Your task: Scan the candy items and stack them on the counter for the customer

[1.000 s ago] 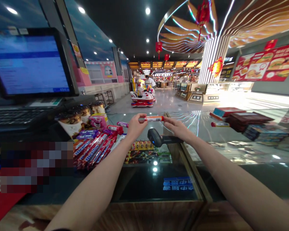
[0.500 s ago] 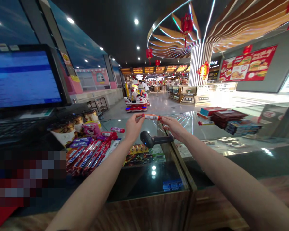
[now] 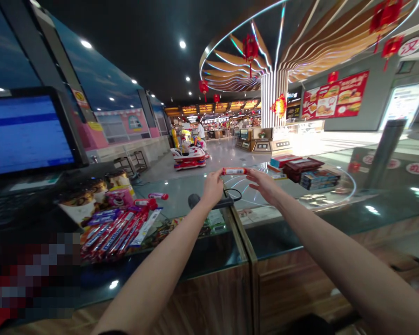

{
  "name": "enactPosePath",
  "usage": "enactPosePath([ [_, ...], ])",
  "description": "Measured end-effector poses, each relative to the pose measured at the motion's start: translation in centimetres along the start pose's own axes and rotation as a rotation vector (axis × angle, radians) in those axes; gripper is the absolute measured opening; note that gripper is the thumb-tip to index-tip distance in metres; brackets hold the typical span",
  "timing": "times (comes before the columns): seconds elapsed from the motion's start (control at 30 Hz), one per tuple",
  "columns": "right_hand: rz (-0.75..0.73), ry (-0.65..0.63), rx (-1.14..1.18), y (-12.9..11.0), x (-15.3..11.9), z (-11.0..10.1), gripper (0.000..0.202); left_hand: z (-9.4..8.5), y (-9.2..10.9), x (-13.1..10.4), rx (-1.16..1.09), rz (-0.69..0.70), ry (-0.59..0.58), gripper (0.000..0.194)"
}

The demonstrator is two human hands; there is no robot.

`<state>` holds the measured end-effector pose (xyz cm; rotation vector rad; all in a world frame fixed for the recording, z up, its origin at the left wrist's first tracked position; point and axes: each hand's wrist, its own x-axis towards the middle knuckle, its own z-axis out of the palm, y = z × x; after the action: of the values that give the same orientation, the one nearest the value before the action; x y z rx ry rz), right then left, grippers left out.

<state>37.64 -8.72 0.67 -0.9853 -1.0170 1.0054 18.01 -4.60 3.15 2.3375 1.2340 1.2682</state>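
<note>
A red candy tube with a white barcode label is held level above the glass counter. My left hand pinches its left end between thumb and fingers. At the right end, the thumb and index finger of my right hand grip the tube, and its other fingers are spread loosely. Below my hands a black barcode scanner lies on the counter, partly hidden behind my left wrist. To the left are similar red tubes, a purple-red tube and a pile of red Mentos packs.
Lidded cups and a pink box stand beside the monitor. Stacked dark red packs and blue boxes lie on the right counter. A white-and-red kiddie ride and a person are beyond.
The view has turned right and tilted up slightly. Both hands and the red candy tube have shifted right, toward the stacked packs. Both hands remain on the tube.
</note>
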Motion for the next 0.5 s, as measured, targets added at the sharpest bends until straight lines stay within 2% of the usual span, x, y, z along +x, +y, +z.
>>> enactPosePath([
  [0.27, -0.001, 0.091, -0.133, 0.1, -0.6, -5.0, 0.040, 5.1, 3.5, -0.5, 0.031, -0.015, -0.104, 0.058],
  [0.5, -0.014, 0.245, -0.502, 0.3, -0.9, -10.1, 0.043, 10.1, 6.3, -0.7, 0.081, -0.036, -0.273, 0.056],
])
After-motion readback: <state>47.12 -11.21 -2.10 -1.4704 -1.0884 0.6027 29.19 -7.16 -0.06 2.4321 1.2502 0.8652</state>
